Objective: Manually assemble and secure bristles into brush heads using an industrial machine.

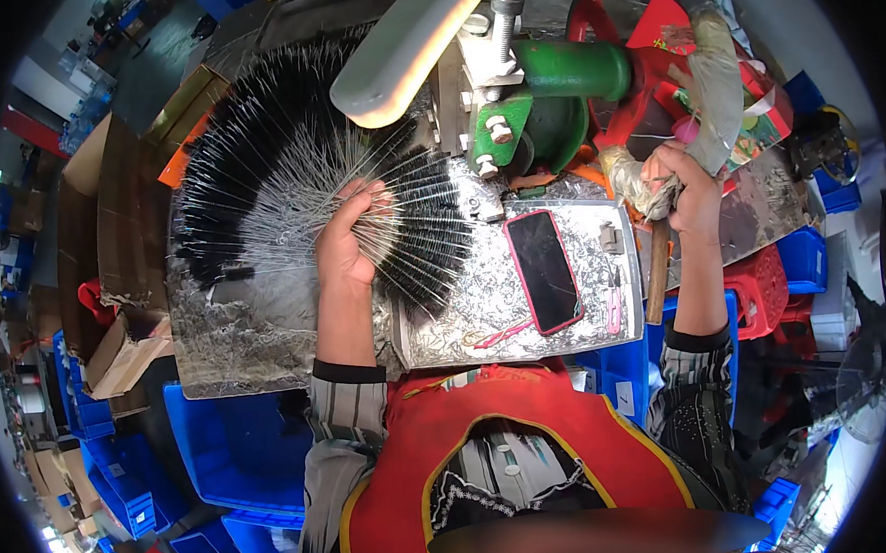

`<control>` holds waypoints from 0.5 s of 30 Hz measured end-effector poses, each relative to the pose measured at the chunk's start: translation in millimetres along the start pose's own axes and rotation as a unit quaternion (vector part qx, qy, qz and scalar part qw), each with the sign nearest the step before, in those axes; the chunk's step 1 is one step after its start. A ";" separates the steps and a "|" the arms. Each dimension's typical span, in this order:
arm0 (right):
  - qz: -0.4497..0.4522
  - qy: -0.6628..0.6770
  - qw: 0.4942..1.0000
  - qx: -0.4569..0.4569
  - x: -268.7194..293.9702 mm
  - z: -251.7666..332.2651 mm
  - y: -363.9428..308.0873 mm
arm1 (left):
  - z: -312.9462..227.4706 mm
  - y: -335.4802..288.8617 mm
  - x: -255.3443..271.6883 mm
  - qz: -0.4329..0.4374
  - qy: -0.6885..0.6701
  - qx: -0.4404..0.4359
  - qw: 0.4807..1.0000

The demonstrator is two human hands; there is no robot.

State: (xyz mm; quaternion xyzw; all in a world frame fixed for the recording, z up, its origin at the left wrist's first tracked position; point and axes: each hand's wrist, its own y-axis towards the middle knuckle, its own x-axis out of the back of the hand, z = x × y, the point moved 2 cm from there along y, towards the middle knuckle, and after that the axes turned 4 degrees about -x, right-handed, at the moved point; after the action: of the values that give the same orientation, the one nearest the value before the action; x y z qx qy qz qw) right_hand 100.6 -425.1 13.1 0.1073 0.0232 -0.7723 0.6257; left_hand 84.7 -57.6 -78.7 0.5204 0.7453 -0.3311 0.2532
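My left hand (349, 236) is closed around the wire ends of a fanned bunch of black-bristled wire brushes (425, 222). More of these brushes lie in a large round pile (256, 156) beneath and beyond it, bristles outward. My right hand (689, 188) grips the cloth-wrapped handle (648, 181) at the near side of a red handwheel (613, 87). That wheel belongs to a green hand press (572, 69), whose bolted metal head stands right of the brushes. Below my right hand, a wooden stick (655, 275) points toward me.
A phone (545, 271) with a red edge lies on a white tray (417, 348) scattered with metal bits, beside pink-handled snips (614, 308). A lamp (406, 53) hangs over the brushes. Cardboard boxes (124, 213) stand left; blue bins (232, 448) sit below the bench.
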 end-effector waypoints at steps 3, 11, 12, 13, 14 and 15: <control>-0.017 -0.010 1.000 -0.007 -3.5 3.5 0.1 | -0.5 1.2 1.1 -0.009 0.011 -0.009 1.000; -0.003 -0.054 0.999 0.000 -13.4 32.1 -0.4 | -1.6 -1.3 -0.4 -0.034 0.014 -0.021 0.999; -0.002 -0.053 0.999 -0.001 -16.6 24.4 -3.7 | -2.2 -2.2 1.4 -0.035 0.014 -0.022 0.999; 0.017 -0.024 0.996 0.087 -17.6 11.5 -7.2 | -0.7 -0.9 1.4 -0.027 0.007 -0.015 1.000; 0.036 0.005 0.984 0.174 -16.5 -4.5 -10.1 | -0.3 -0.2 0.6 -0.018 -0.001 -0.007 1.000; 0.020 -0.035 0.974 0.222 -12.2 -28.0 -5.8 | -0.8 1.0 -1.5 -0.014 -0.002 -0.007 1.000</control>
State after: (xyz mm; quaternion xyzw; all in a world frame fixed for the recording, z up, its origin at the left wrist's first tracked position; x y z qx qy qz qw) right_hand 101.2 -407.4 -12.5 0.2168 -0.1732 -0.7485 0.6023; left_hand 86.1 -57.6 -77.3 0.5075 0.7545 -0.3302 0.2533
